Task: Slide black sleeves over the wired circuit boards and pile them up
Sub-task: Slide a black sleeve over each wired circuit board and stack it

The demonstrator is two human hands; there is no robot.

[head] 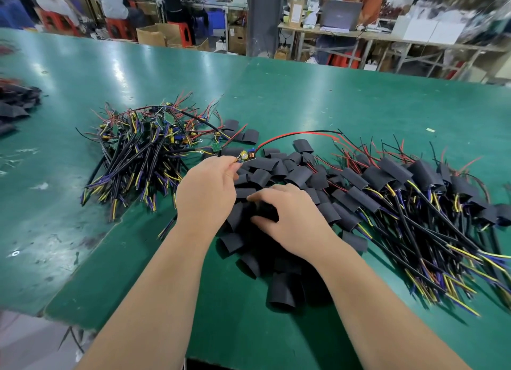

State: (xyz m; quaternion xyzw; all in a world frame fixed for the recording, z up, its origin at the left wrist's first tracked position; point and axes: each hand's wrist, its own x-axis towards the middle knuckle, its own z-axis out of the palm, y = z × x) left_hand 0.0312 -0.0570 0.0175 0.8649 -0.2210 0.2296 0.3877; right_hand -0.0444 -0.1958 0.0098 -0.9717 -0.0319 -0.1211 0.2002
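1. The left hand was recorded raised over the green table. Its thumb and forefinger were pinched on one wired circuit board, and the other fingers were curled in.
2. The board was held just above the far edge of the heap of loose black sleeves. Its red and black leads were trailed away to the right.
3. The right hand was laid on the middle of that heap, thumb and fingers closed round a single sleeve.
4. A tangle of bare boards with their wires was noted on the table, left of the hands.
5. A pile of sleeved boards was noted on the right, touching the loose sleeves, with cable ends pointed towards the near edge.
6. A dark heap was seen at the far left edge; its contents could not be told.
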